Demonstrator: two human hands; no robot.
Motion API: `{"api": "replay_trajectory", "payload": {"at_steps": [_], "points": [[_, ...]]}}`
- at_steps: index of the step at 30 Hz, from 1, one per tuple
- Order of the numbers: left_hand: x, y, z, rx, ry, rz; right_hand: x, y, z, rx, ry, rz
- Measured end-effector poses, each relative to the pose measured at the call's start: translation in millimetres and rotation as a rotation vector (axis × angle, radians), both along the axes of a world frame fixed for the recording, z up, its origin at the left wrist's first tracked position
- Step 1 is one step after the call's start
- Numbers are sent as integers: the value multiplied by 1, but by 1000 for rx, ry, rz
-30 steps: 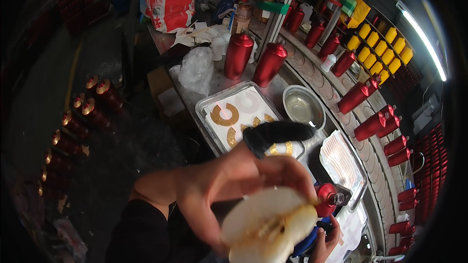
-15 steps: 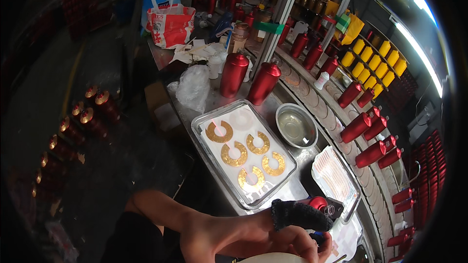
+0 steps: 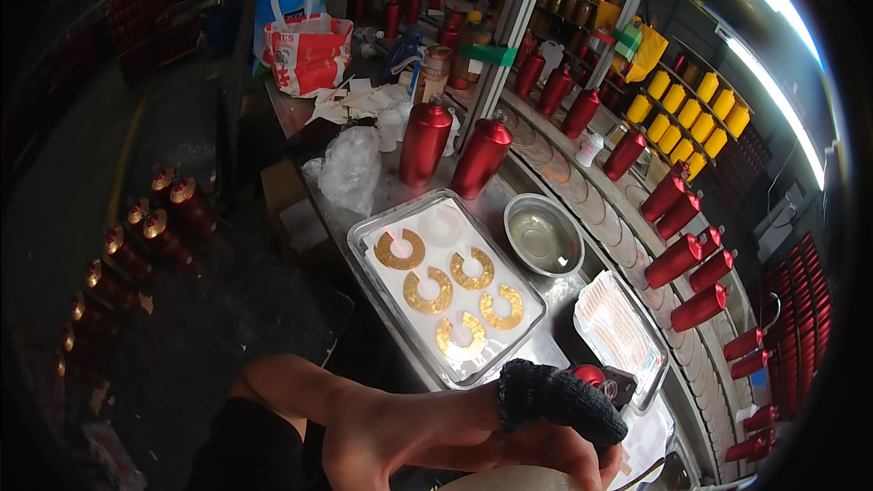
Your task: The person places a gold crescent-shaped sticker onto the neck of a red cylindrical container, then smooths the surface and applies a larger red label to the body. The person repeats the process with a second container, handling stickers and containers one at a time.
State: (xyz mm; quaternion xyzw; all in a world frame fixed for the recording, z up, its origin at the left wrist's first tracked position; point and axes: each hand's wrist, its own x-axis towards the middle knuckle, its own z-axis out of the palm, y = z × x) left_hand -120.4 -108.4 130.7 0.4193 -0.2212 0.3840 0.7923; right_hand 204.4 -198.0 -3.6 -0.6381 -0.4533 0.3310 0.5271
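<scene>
Since the earlier frames, the left hand (image 3: 436, 436) had sunk toward the lower edge of the frame, and the pale rounded object (image 3: 523, 480) it carried had dropped almost out of view, so that the tray (image 3: 382, 227) stood fully uncovered. That hand lay at the bottom centre, its fingers (image 3: 555, 397) curled over the pale object, of which only a sliver showed at the lower edge; one finger wore a black knitted cot. Whether the grip was firm could not be told. No right hand could be made out.

Just above the hand, in the middle of the frame, the metal tray rested on the desk (image 3: 509, 205) with five golden ring-shaped pieces (image 3: 427, 289) on its white lining. A steel bowl (image 3: 543, 235) sat just beside the tray to the right, and a second tray (image 3: 621, 332) with pale pink pieces lay at lower right. Two red bottles (image 3: 452, 147) stood above the first tray, more red bottles (image 3: 677, 259) ran along the right, and yellow ones (image 3: 687, 114) filled the upper right shelf.
</scene>
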Motion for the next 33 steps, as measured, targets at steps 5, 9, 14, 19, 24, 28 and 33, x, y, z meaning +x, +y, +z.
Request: {"api": "replay_trajectory", "payload": {"at_steps": [5, 9, 14, 19, 24, 28, 33], "points": [[1, 3, -2, 19, 0, 30, 13, -1, -17, -32, 3, 4], [-2, 3, -1, 36, 39, 65, 26, 10, -33, -66, -2, 12], [-10, 3, -3, -79, 73, 87, 24, 15, -26, -113, -8, 25], [-70, 48, -39, -5, 341, 495, 9, 6, 1, -122, -17, -7], [-160, 167, -115, -2, 656, 1615, 11, 8, 8, -148, -5, -24], [-235, 242, -183, -52, 1220, 2069, 20, 7, -4, -122, -6, -13], [-267, 286, -246, -34, 1531, 2096, 37, 8, -21, -129, -95, -29]]}}
